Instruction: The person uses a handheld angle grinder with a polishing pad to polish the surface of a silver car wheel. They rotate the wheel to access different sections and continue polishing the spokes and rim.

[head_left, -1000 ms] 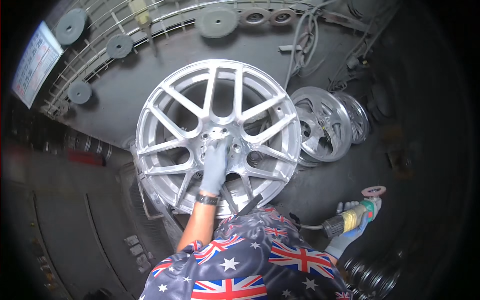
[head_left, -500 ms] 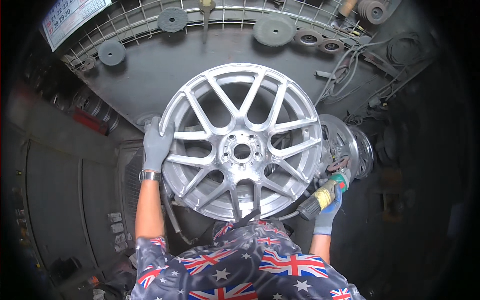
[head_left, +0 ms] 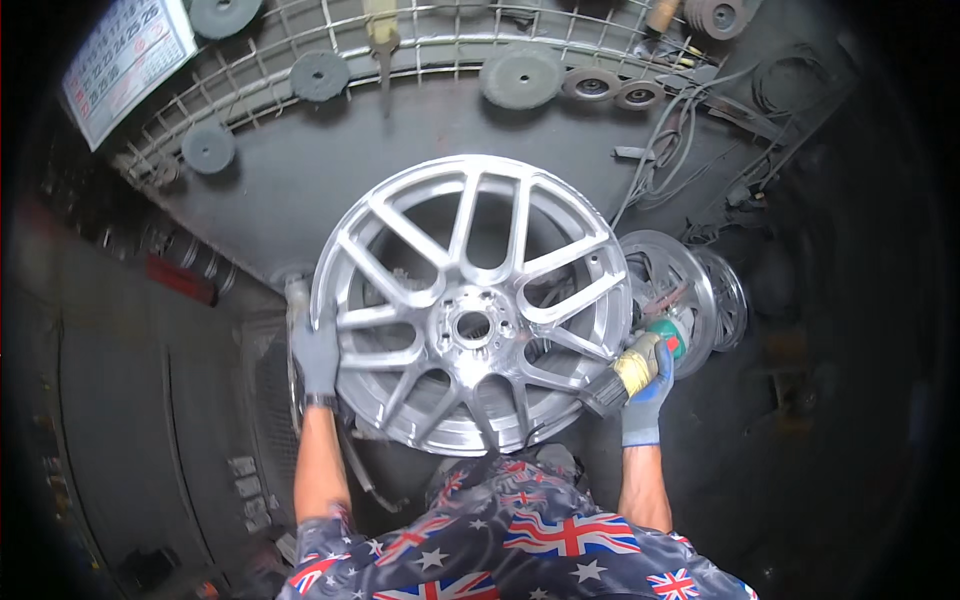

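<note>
A large silver alloy wheel (head_left: pixel 478 385) with paired spokes is tilted toward me in front of my body. My left hand (head_left: pixel 317 358), in a grey glove, is closed around the wheel's left rim, with the thumb on its face. In my right hand (head_left: pixel 648 392), also gloved, is an angle grinder (head_left: pixel 637 370) with a yellow wrapped body, dark rear end and green head. My fingers are wrapped around its body, beside the wheel's lower right rim. The grinder's disc (head_left: pixel 667 301) points away from me; whether it spins I cannot tell.
More silver wheels (head_left: pixel 668 262) stand close behind the grinder at the right. A wire rack (head_left: pixel 440 62) along the back holds several abrasive discs (head_left: pixel 522 77). Looped grey cables (head_left: pixel 672 150) hang at the back right. A red box (head_left: pixel 181 280) sits at the far left.
The alloy wheel has turned somewhat anticlockwise, my left hand moving down with its rim. The grinder has come nearer the wheel's right edge. The whole view has shifted a little.
</note>
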Motion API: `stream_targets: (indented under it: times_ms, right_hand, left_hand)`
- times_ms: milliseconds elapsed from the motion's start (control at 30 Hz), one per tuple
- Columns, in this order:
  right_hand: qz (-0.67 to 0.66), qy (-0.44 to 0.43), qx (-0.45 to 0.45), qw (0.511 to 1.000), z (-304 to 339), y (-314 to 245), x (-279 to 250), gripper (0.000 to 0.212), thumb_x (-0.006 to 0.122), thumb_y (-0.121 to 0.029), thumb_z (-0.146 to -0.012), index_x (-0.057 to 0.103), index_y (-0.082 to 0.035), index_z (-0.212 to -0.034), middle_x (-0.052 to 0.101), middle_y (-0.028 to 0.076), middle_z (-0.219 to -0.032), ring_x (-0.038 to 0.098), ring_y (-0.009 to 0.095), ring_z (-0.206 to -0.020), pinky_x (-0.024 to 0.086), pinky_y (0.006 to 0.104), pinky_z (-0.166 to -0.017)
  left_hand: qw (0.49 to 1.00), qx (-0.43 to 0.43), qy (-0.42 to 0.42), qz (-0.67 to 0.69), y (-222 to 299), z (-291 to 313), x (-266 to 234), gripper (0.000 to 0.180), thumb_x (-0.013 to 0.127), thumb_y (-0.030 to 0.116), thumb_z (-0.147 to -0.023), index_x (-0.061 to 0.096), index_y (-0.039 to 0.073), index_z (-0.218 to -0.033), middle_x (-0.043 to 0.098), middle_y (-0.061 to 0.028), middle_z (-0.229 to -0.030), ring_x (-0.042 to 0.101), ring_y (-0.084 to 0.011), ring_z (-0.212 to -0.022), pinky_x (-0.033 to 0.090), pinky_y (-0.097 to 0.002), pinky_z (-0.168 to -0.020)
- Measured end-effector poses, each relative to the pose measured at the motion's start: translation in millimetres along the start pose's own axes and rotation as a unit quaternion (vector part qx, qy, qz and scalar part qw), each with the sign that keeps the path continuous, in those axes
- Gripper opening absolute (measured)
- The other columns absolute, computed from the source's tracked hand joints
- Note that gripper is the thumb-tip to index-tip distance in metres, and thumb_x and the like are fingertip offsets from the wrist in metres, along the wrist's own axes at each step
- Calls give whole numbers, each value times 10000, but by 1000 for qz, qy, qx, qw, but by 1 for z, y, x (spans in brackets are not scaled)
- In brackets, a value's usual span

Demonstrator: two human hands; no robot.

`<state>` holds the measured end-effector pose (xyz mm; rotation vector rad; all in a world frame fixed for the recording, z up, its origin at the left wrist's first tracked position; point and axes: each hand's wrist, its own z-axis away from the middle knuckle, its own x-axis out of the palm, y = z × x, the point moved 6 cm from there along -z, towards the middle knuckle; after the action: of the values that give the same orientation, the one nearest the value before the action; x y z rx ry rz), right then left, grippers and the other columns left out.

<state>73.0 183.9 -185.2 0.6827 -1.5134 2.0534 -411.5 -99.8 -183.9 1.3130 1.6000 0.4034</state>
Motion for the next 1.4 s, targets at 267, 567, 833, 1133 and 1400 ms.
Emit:
stream_targets:
  times_ms: [267, 567, 833, 1133, 1400]
  right_hand:
    - [97, -101, 11, 990, -56, -22, 113, 243, 613, -251, -938, 625, -51, -1077, 666, 59, -853, 675, 193, -714, 584, 352, -652]
    - [191, -257, 3, 947, -62, -16, 190, 331, 692, -221, -883, 607, 16, -1097, 648, 73, -814, 647, 166, -646, 563, 298, -604]
    - [83, -290, -44, 952, 2, -48, 85, 554, 586, -177, -969, 396, -18, -1464, 544, 169, -1362, 573, 320, -1233, 455, 504, -1071]
    - [79, -189, -55, 977, 98, -48, -8, 524, 633, -302, -978, 466, -18, -1386, 615, 170, -1233, 639, 359, -1085, 543, 530, -949]
    - [66, -112, -117, 985, 185, -73, -30, 521, 618, -344, -989, 463, 15, -1333, 648, 187, -1105, 688, 278, -923, 599, 443, -818]
  left_hand:
    - [943, -330, -27, -30, 3, 118, -11, 528, 601, 367, -1002, 589, -104, -1241, 654, -214, -1167, 606, -292, -1030, 470, -400, -906]
    - [903, -381, 65, 189, -7, 199, 19, 620, 521, 399, -1037, 468, -116, -1377, 586, -244, -1321, 591, -310, -1178, 466, -392, -980]
    - [953, -149, 50, -261, 9, 177, -7, 532, 604, 236, -976, 468, -85, -1377, 520, -276, -1354, 527, -383, -1220, 408, -446, -1049]
    - [846, 42, -451, 279, 259, 195, 61, 947, 864, 298, -747, 354, 2, -1488, 462, -192, -1424, 507, -276, -1247, 433, -392, -1056]
    - [716, 54, -657, 229, 301, 337, 57, 654, 804, 409, -772, 513, 16, -1206, 705, -225, -903, 712, -374, -856, 551, -429, -768]
